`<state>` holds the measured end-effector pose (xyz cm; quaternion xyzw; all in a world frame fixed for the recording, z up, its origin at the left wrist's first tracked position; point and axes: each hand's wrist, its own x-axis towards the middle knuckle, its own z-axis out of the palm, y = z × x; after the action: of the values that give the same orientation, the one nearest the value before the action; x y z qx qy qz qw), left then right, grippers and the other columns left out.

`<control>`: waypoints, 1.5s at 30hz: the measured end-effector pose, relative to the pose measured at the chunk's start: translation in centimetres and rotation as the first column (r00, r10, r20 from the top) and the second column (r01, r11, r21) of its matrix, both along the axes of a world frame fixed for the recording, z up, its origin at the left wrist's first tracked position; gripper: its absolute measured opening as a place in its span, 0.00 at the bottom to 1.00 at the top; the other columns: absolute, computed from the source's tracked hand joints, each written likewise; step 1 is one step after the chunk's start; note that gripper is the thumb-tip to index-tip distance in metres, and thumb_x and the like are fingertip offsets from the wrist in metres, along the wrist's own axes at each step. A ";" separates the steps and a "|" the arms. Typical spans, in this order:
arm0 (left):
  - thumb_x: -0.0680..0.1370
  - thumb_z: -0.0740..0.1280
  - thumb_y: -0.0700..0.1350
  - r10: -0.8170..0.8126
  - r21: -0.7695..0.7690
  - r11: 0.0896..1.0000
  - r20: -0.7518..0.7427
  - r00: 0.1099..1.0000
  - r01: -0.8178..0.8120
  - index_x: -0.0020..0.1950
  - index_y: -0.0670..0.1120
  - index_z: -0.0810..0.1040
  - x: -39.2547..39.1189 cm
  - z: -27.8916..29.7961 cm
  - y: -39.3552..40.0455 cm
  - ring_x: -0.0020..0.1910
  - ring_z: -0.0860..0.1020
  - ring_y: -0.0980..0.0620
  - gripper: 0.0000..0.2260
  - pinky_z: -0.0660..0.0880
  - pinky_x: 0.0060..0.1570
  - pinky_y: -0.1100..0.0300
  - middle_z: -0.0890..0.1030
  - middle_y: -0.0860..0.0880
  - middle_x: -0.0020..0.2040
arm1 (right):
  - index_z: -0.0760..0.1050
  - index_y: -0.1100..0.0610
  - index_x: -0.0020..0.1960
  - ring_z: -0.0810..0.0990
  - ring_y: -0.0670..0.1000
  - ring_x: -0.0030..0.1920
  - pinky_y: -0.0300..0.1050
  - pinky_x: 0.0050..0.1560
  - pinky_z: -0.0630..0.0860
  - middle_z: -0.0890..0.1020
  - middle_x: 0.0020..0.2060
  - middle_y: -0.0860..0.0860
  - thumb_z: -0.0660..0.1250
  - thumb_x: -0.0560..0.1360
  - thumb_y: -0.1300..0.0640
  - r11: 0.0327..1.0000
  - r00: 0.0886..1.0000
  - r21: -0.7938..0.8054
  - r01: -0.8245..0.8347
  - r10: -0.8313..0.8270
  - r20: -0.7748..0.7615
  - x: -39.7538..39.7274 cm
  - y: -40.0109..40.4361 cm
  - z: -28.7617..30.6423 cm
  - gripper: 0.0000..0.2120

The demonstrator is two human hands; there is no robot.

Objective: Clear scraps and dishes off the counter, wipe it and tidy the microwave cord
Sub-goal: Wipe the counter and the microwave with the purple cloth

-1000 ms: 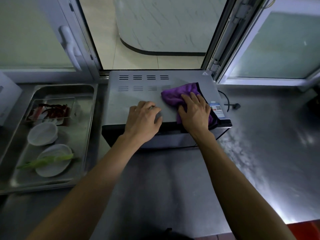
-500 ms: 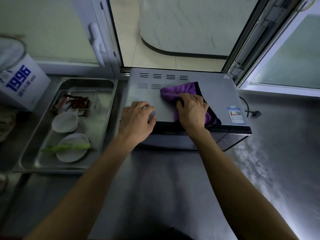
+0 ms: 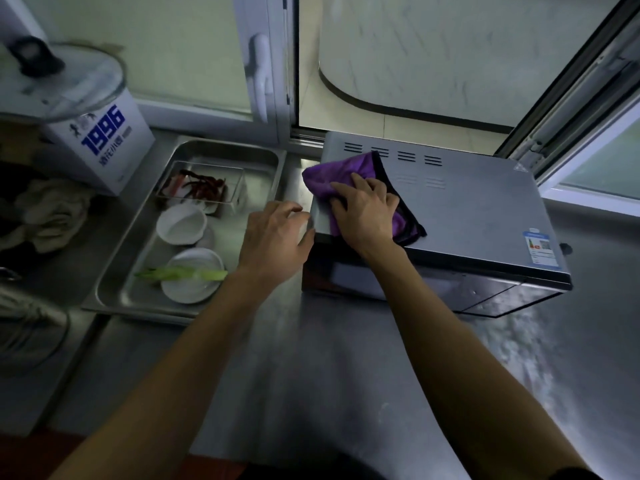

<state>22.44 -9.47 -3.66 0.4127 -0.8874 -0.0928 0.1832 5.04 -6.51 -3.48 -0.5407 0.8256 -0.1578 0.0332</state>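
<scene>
A silver microwave stands on the steel counter under an open window. A purple cloth lies on the left part of its top, and my right hand presses on it with fingers spread. My left hand rests against the microwave's front left corner, fingers loosely curved, thumb at the edge. To the left, a steel tray holds a white bowl, a white plate with a green vegetable scrap across it, and a clear box of red chilies. The cord's plug peeks out behind the microwave's right side.
A white carton printed 1996 stands at the back left with a glass lid on top. A crumpled pale rag lies at the far left. A window frame with a handle rises behind the tray.
My right hand has slid the purple cloth leftward across the microwave top to its left edge. My left hand has shifted from the top to the front left corner. My view has turned left.
</scene>
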 end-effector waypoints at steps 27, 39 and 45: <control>0.77 0.66 0.46 -0.047 0.033 0.998 -0.042 0.998 0.049 0.59 0.48 0.80 2.4 -1.0 -1.8 0.55 0.78 0.46 0.12 0.74 0.57 0.46 0.82 0.49 0.55 | 0.74 0.44 0.68 0.65 0.56 0.74 0.59 0.67 0.60 0.71 0.73 0.51 0.61 0.78 0.42 0.997 0.995 -0.072 -0.005 -0.002 -0.100 4.5 2.7 -1.4 0.20; 0.74 0.70 0.48 -0.091 0.004 0.996 -0.125 0.988 0.093 0.48 0.48 0.78 1.8 -1.0 1.6 0.50 0.77 0.47 0.06 0.75 0.51 0.48 0.77 0.49 0.49 | 0.78 0.53 0.66 0.73 0.57 0.70 0.60 0.67 0.66 0.76 0.69 0.53 0.67 0.79 0.49 0.946 0.969 -0.324 -0.017 -0.064 -0.239 4.8 8.9 -4.2 0.17; 0.74 0.70 0.47 -0.138 -0.071 0.989 -0.110 0.984 0.130 0.53 0.46 0.80 0.3 -1.2 4.2 0.56 0.76 0.45 0.10 0.74 0.51 0.48 0.79 0.48 0.53 | 0.77 0.52 0.68 0.70 0.57 0.72 0.62 0.70 0.63 0.74 0.71 0.53 0.68 0.77 0.51 0.933 0.968 -0.353 0.068 -0.147 -0.202 2.4 11.8 -5.0 0.20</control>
<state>22.73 -5.24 -4.82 0.3400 -0.9036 -0.1005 0.2403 7.41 5.25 -8.45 -0.5063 0.8123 -0.2386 -0.1642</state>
